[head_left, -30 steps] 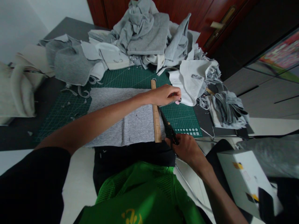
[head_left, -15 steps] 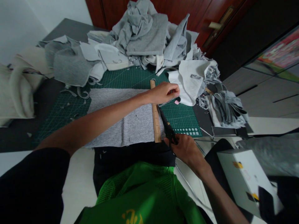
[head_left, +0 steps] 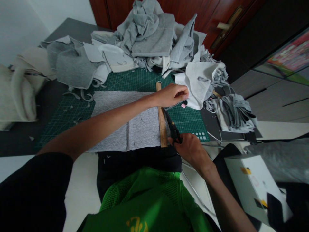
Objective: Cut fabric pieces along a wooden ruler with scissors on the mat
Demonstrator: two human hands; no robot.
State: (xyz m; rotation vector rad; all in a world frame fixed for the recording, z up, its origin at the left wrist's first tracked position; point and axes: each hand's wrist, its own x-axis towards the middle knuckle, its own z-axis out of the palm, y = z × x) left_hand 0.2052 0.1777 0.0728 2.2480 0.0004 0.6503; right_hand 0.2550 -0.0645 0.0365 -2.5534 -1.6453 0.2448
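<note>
A piece of grey fabric (head_left: pixel 142 129) lies on the green cutting mat (head_left: pixel 193 120), with a wooden ruler (head_left: pixel 162 129) across its right end. Over the ruler's upper part, my left hand (head_left: pixel 173 94) is closed in a pinch on a thin grey fabric strip (head_left: pixel 172 106) at the fabric's right edge. My right hand (head_left: pixel 189 146) grips the handles of black scissors (head_left: pixel 173 128). Their blades point away from me, just right of the ruler, with the tips near where the strip leaves the fabric. My left forearm hides part of the fabric.
Grey and white cloth pieces (head_left: pixel 154 38) are heaped along the back of the table. Folded grey cloth (head_left: pixel 235 112) lies at the right, cream cloth (head_left: pixel 19 93) at the left. A small pink object (head_left: pixel 183 105) sits near my left hand. A white box (head_left: pixel 253 183) stands at lower right.
My right hand and the scissors have moved slightly up and away from my body along the ruler. My left hand has shifted a little to the right, still pinching the strip.
</note>
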